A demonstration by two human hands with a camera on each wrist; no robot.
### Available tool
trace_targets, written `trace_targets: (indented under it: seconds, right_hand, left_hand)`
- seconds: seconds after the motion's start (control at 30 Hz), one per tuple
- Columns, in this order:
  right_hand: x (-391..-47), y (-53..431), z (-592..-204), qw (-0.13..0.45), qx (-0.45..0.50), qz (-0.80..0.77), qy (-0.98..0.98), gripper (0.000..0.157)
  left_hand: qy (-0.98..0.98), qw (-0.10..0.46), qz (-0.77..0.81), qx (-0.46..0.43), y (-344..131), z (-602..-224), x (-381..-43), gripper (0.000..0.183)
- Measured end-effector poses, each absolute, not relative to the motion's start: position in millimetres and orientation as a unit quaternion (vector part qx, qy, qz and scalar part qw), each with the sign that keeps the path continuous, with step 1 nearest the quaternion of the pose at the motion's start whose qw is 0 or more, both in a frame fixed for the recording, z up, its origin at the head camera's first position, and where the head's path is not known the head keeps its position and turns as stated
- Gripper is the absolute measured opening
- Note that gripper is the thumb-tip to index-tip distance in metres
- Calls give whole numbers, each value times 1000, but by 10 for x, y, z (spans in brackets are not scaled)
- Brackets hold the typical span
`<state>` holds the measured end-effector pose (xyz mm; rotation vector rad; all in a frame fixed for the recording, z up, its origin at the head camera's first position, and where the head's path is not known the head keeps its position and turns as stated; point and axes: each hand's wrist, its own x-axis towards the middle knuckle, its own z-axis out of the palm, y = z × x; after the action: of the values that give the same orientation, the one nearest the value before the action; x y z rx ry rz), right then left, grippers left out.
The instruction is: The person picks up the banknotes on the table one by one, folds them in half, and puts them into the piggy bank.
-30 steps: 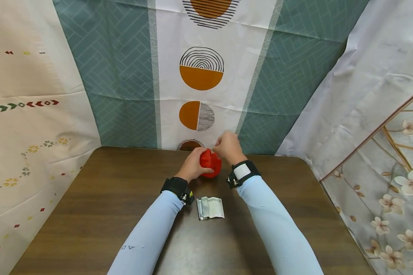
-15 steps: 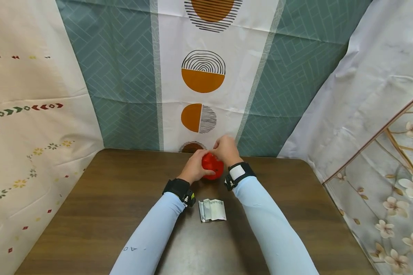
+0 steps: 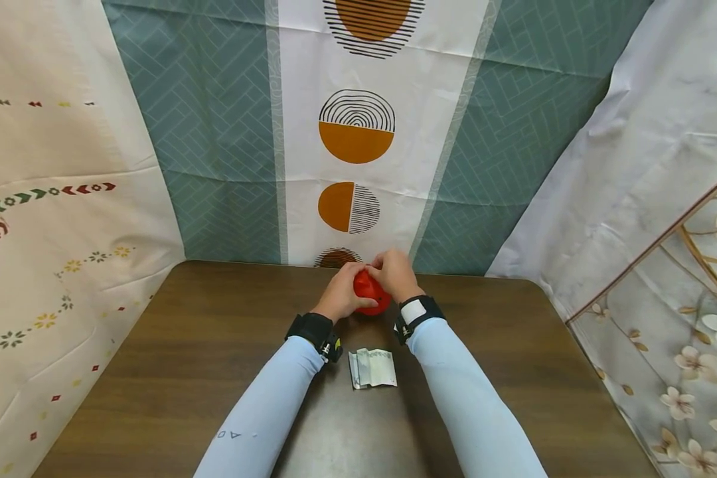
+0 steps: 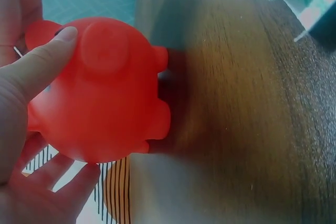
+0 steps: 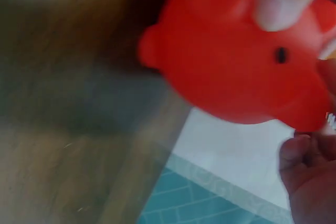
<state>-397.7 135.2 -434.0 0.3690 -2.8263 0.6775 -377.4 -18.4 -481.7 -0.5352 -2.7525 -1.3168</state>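
Note:
A red pig-shaped piggy bank [image 3: 369,291] stands near the table's back edge, its snout and feet showing in the left wrist view. My left hand [image 3: 343,292] grips it from the left, thumb [image 4: 50,59] across the front beside the snout and fingers round the far side. At the top of the bank my right hand [image 3: 396,273] has its fingers bent together, pinching a small pale slip [image 5: 331,120], seemingly a folded banknote, mostly hidden by the fingers. Nearer the front, folded banknotes [image 3: 373,368] lie on the table between my forearms.
The brown wooden table [image 3: 233,372] reaches back to a hanging green and white curtain [image 3: 227,146]. Patterned cloths hang on the left [image 3: 66,265] and right [image 3: 633,299]. Both wrists wear black straps with cameras.
My right hand has come down closer to the top of the piggy bank, and the pale slip between its fingers is now hidden in the head view. The left hand keeps its grip.

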Motion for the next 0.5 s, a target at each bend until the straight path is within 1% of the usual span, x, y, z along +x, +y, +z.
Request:
trace_targets:
  seconds: [0.17,0.27,0.3,0.4,0.5]
  right_hand:
    - [-3893,1434,-4538,184,206,123,-953,24]
    - [-3825,1478,-4610,211,243,77,-944,26]
    - [-3803,1488,-4616,207,246,81,-944,27]
    - [-3744,1515,-4573,171,223,126,-951,29]
    - [-3694,1544,-4487,139,190,177,-956,28]
  left_hand:
    - [-889,32,-419,-180,-174,-4836,-3766,81]
    - [-889,34,-418,-183,-181,-4855,-3763,82]
    - [-889,34,-418,-184,-185,-4861,-3764,83]
    - [-889,31,-417,-186,-198,-4878,-3781,85]
    - [-890,26,-416,-185,-227,-4881,-3792,92]
